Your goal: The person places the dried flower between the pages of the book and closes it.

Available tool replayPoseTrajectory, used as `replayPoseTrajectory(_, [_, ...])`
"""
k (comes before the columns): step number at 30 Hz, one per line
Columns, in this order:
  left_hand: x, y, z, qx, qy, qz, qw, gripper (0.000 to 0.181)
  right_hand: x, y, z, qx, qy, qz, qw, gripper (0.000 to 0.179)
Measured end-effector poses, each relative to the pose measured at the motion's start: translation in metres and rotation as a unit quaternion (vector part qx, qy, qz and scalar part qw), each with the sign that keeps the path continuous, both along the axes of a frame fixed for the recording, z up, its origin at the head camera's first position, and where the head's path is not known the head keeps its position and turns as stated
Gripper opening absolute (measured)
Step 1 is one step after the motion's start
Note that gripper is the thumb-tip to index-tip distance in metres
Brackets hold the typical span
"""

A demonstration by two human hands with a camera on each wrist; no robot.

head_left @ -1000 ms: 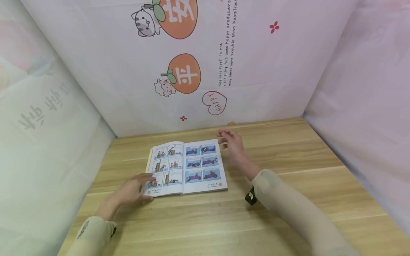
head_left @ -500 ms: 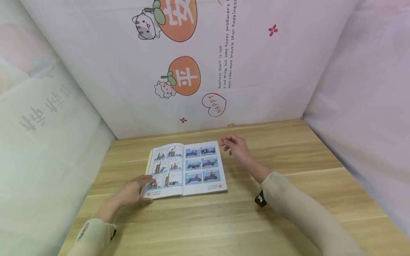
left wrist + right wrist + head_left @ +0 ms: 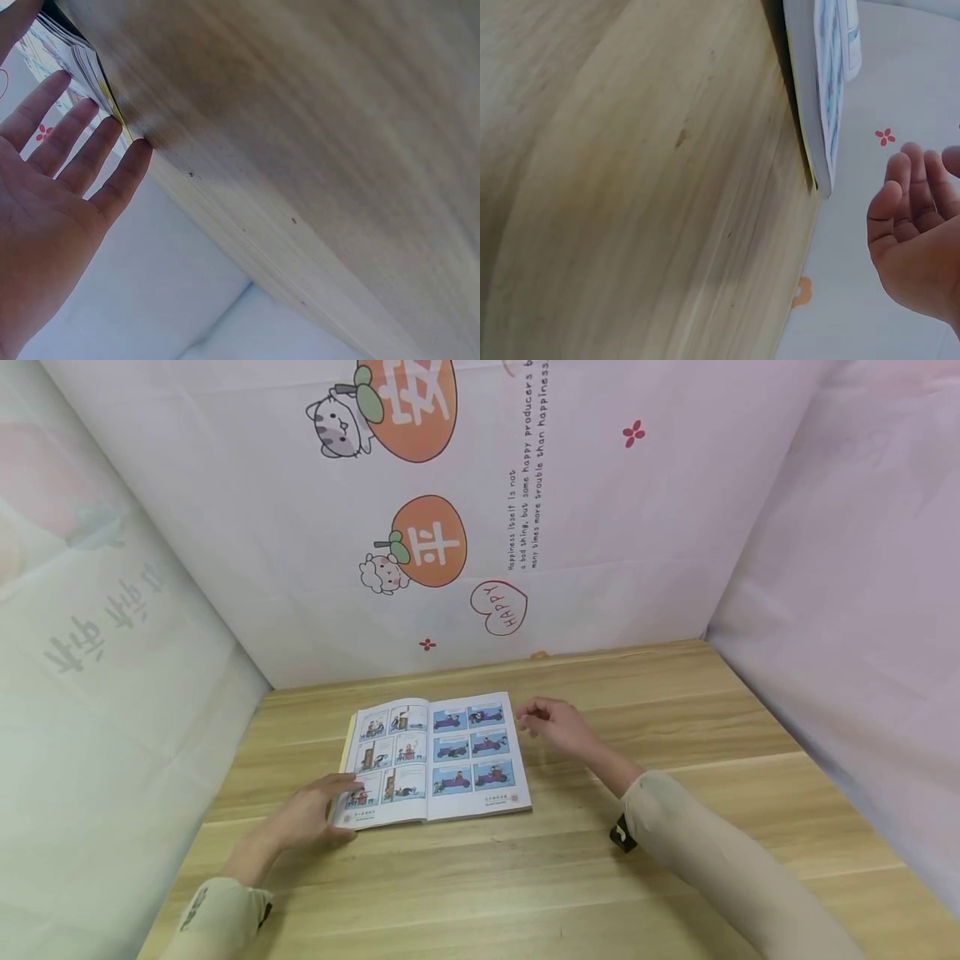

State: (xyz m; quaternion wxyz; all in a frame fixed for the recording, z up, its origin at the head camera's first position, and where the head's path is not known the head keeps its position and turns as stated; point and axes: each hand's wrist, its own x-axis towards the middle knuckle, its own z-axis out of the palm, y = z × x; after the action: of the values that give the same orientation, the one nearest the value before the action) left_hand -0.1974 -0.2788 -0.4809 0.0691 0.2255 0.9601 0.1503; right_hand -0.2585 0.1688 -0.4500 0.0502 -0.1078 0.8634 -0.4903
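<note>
An open comic book lies on the wooden table, with coloured picture panels on both pages. At its lower left corner is my left hand, fingers over the left page's edge and thumb by the bottom edge. The left wrist view shows the fingers of that hand spread and fairly straight, their tips against the book's page edges. My right hand hovers just right of the right page, holding nothing. In the right wrist view its fingers are loosely bent and apart from the book.
The wooden table extends around the book on all sides. A white printed cloth stands behind it, with fruit drawings and lettering. More pale cloth walls the left side, and another cloth panel the right.
My right hand has come down a little toward me along the right page's edge, its fingers drawn in more. The left hand and the book keep their places; the view shifts slightly.
</note>
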Motion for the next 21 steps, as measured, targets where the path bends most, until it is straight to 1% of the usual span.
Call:
replayPoseTrajectory(6, [-0.001,0.0,-0.002,0.003,0.005,-0.003,1.0,0.077,0.003,0.003,-0.005,0.053,0.011,0.016,0.9984,0.025])
replayPoseTrajectory(9, [-0.001,0.0,-0.003,0.004,0.009,-0.004,0.9999,0.077,0.003,0.004,-0.007,0.078,0.028,0.024,0.9962,0.024])
replayPoseTrajectory(12, [-0.002,0.0,-0.004,0.003,0.011,-0.005,0.9999,0.077,0.004,0.005,-0.01,0.098,0.046,0.04,0.9933,0.021])
replayPoseTrajectory(16, [-0.002,0.0,-0.004,0.002,0.008,-0.004,1.0,0.076,0.008,0.005,-0.011,0.118,0.057,0.064,0.9894,0.018])
replayPoseTrajectory(21, [-0.002,-0.001,-0.004,0.001,0.007,-0.003,1.0,0.076,0.012,0.004,-0.013,0.135,0.057,0.077,0.9861,0.016])
